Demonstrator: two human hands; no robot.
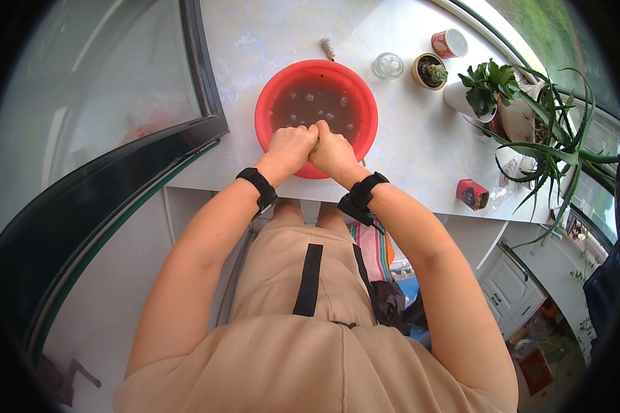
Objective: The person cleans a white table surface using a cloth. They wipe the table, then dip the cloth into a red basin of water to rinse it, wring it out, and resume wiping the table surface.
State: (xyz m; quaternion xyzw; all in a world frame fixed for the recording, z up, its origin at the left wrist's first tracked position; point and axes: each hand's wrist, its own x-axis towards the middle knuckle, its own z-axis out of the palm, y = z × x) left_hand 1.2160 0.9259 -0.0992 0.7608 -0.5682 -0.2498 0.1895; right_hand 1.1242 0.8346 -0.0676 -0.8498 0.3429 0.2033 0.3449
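A red plastic basin [264, 108] stands on the pale marbled countertop, holding murky brown water [312, 103] with clumps of bubbles on it. Over the basin's near side, my left hand [293, 147] and my right hand [336, 152] are pressed together with fingers curled. A small greenish-brown thing [315, 145] shows between them; most of it is hidden, and I cannot tell what it is. Both wrists wear black straps. Just beyond the basin's far rim lies a small greyish, lumpy stick-like object [327, 49].
Right of the basin are a glass jar [388, 66], a potted succulent [432, 71], a red tub [449, 43], a leafy plant in a white pot [465, 98], an aloe plant [553, 149] and a small red box [471, 194]. An open window sash [204, 77] juts in at left.
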